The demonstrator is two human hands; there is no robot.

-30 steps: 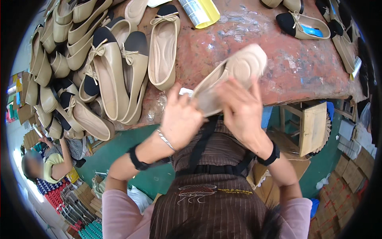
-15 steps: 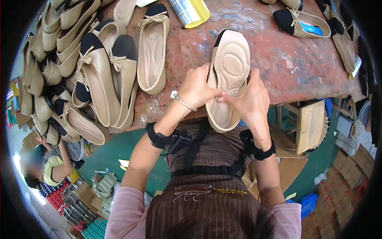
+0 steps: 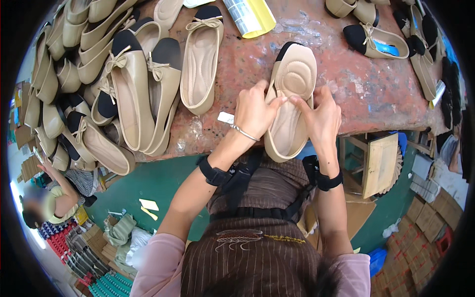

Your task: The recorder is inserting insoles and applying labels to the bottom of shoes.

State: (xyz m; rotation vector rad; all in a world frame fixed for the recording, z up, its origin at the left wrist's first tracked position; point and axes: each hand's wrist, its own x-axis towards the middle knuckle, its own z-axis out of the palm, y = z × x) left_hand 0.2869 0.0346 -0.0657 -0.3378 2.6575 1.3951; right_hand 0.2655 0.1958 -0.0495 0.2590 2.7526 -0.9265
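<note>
Fingers of the left hand (image 3: 256,113) and right hand (image 3: 324,118) are clasping opposite sides of a beige ballet flat (image 3: 283,157), the two thumbs bending inward and nearly meeting over a padded insole (image 3: 297,67). The insole is covering most of the shoe's black toe. The flat is lying at the worktable's (image 3: 341,84) near edge, its long axis running near to far, toe pointing away and leaning slightly right, heel jutting past the edge. Left of it, a bow-trimmed flat (image 3: 192,101) is pointing far; beyond that, a shoe pile (image 3: 131,99) is crowding the left. A yellow-edged roll (image 3: 247,17) is lying at the far side, and another flat (image 3: 398,49) is pointing left at far right.
</note>
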